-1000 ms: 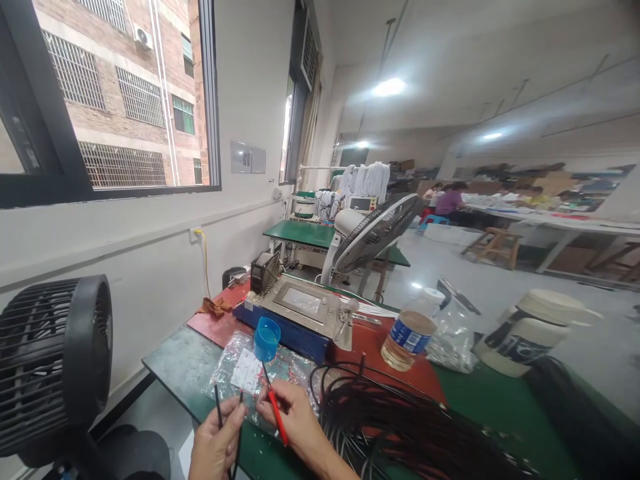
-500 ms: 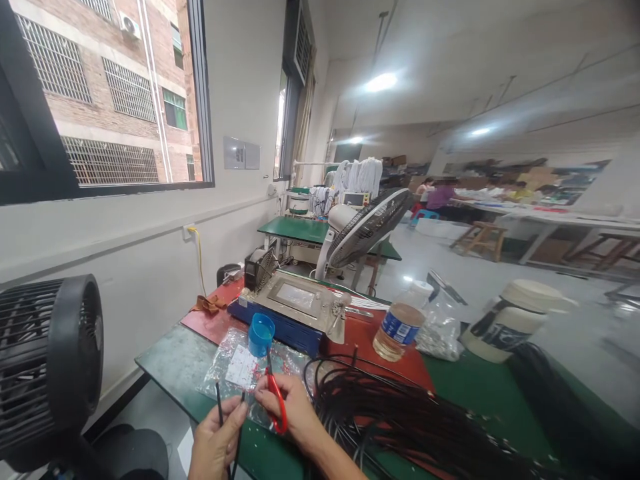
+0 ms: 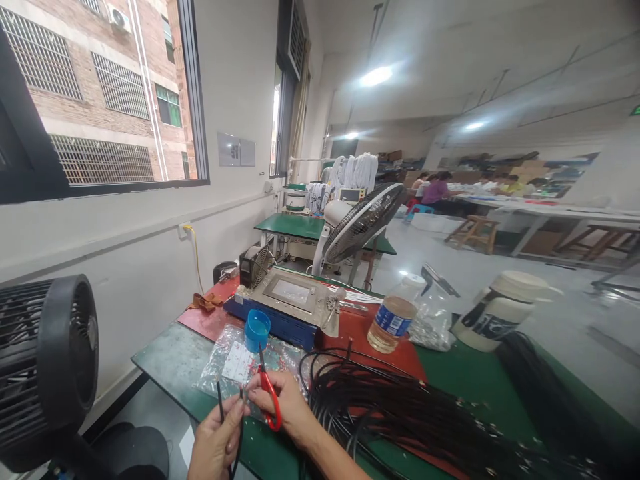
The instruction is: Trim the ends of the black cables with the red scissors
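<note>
My left hand [image 3: 219,438] is closed around a black cable [image 3: 221,400], whose ends stick up past the fingers and thumb. Close beside it, my right hand [image 3: 283,401] has red-handled scissors [image 3: 273,403] hooked in its grip, the blades pointing up and away. The right thumb and forefinger pinch near one cable end; anything tiny between them is too small to make out. Under and beyond the hands lies a clear plastic bag [image 3: 215,367] with small red bits on it. A blue cup [image 3: 257,331] stands just past the scissor tips.
A blue-sided metal machine [image 3: 273,319] sits behind the cup. Black cables [image 3: 380,413] are heaped on the right, with a labelled bottle [image 3: 393,325] and a beige jug [image 3: 500,313] behind them. A black fan [image 3: 50,367] stands at left. Several people work far back.
The whole view has shifted slightly, moving the scene a little left. My right hand stays close to the left, the scissors still in it. Both hands keep their hold.
</note>
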A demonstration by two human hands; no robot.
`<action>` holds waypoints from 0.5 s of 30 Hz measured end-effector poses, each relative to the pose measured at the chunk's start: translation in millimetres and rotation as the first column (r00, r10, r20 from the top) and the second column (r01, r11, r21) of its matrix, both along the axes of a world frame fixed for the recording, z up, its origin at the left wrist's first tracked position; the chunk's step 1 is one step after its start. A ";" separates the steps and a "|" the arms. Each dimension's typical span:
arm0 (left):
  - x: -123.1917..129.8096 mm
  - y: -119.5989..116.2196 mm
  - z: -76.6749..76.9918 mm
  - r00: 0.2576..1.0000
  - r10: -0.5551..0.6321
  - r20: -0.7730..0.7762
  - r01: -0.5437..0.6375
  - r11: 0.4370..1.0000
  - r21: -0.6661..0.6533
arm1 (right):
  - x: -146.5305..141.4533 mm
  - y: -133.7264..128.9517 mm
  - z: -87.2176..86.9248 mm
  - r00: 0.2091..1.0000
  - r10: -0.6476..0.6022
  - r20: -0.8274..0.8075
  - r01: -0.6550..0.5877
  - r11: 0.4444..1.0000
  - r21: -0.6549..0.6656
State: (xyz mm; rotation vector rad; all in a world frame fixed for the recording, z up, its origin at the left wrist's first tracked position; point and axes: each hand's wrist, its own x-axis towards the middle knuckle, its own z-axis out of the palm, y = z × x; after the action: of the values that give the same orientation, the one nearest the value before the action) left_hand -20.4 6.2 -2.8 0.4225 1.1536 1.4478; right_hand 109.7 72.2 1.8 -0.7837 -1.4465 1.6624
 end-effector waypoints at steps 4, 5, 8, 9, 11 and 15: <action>1.9 -1.1 1.2 0.999 -0.040 -0.003 0.040 0.999 0.030 | -0.1 -0.4 -2.2 0.999 0.031 -0.012 -0.031 0.999 0.011; 2.3 -1.6 1.5 0.999 -0.050 -0.005 0.051 0.998 0.031 | -0.3 -0.7 -1.7 0.999 0.037 -0.016 -0.037 0.999 0.006; 3.4 -2.9 2.3 0.997 -0.078 -0.014 0.079 0.996 0.033 | -1.4 -2.4 2.7 0.999 0.046 -0.025 -0.047 0.999 -0.017; 3.6 -3.1 2.5 0.996 -0.088 -0.017 0.089 0.995 0.035 | -1.6 -3.2 4.9 0.999 0.044 -0.028 -0.044 0.999 -0.024; 3.7 -3.4 2.5 0.994 -0.108 -0.026 0.109 0.993 0.037 | -1.6 -4.6 9.5 0.998 0.048 -0.038 -0.050 0.998 -0.033; 3.5 -4.2 0.4 0.987 -0.150 -0.052 0.152 0.988 0.031 | 0.4 -5.8 13.2 0.996 0.068 -0.057 -0.071 0.996 -0.051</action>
State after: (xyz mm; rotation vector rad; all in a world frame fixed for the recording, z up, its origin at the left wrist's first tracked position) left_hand -16.9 2.0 -2.4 0.5611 1.1131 1.3332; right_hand 110.1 66.3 14.9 -0.7183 -1.4112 1.7674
